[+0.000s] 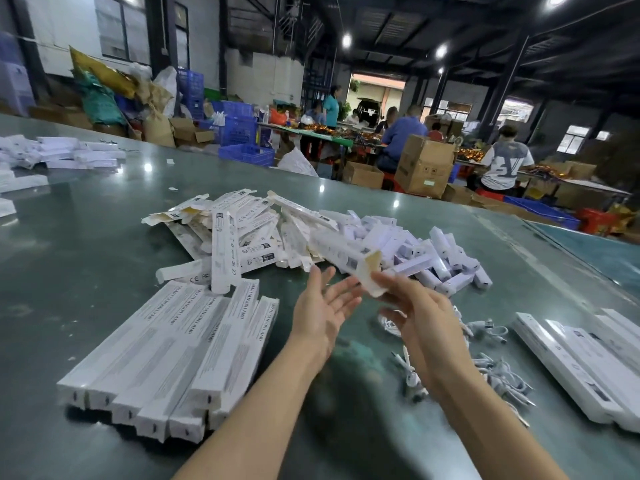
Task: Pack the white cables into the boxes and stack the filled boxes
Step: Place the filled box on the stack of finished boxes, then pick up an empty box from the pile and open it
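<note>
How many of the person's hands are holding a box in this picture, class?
1. The right hand pinches a long white box by its open end above the table; the left hand is open beside it, holding nothing.

Single view, head cam, wide-angle. It looks forward and down from the wearer's eye level across the counter (86, 237), tilted so the far edge runs diagonally. Both forearms enter bottom centre, close to the lens. The upper frame takes in the hall behind. No second view, so no overlap.
</note>
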Action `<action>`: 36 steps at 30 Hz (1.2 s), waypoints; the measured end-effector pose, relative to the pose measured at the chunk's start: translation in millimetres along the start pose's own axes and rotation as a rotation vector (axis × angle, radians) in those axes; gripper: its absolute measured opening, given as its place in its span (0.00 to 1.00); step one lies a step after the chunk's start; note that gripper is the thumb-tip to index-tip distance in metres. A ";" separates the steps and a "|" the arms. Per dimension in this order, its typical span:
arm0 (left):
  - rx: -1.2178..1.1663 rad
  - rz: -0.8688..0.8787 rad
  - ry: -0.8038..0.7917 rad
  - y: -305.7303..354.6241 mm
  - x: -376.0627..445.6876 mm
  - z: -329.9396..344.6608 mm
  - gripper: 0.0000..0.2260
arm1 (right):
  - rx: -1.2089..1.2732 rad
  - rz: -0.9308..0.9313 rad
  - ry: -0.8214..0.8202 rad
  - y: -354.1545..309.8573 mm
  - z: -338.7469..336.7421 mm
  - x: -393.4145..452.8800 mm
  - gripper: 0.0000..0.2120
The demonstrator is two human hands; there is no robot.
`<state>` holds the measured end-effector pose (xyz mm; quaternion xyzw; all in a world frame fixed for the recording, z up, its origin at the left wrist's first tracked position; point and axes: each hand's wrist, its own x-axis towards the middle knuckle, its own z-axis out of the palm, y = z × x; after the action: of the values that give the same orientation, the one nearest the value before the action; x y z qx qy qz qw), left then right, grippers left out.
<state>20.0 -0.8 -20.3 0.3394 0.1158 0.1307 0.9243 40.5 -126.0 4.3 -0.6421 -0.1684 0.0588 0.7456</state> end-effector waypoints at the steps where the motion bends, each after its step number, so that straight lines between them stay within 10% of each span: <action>1: -0.011 -0.010 -0.015 -3.1 3.6 1.6 0.22 | 0.021 0.031 -0.019 5.5 -7.4 -6.5 0.14; 10: 0.073 0.062 -0.180 -2.9 2.1 -0.9 0.16 | -0.326 -0.015 -0.042 15.7 -23.4 -20.5 0.16; 13: 0.509 0.392 -0.106 -4.7 -0.2 0.5 0.19 | -0.535 -0.249 0.119 13.0 -28.1 -20.2 0.02; 19: 1.351 1.087 -0.073 -11.5 -1.9 -7.1 0.26 | -0.536 -0.516 0.268 4.9 -36.4 -19.4 0.43; 29: 1.480 1.124 0.050 -12.5 -1.4 -13.9 0.24 | -1.111 -0.493 0.262 19.1 -52.2 -8.8 0.22; 36: 1.175 0.901 0.240 -11.2 -9.0 -2.5 0.44 | -0.655 -0.536 0.359 25.3 -50.5 -7.8 0.12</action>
<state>12.6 -10.4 -28.3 0.7751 0.1162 0.4491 0.4289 52.9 -171.4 -27.8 -0.7776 -0.2067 -0.3047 0.5098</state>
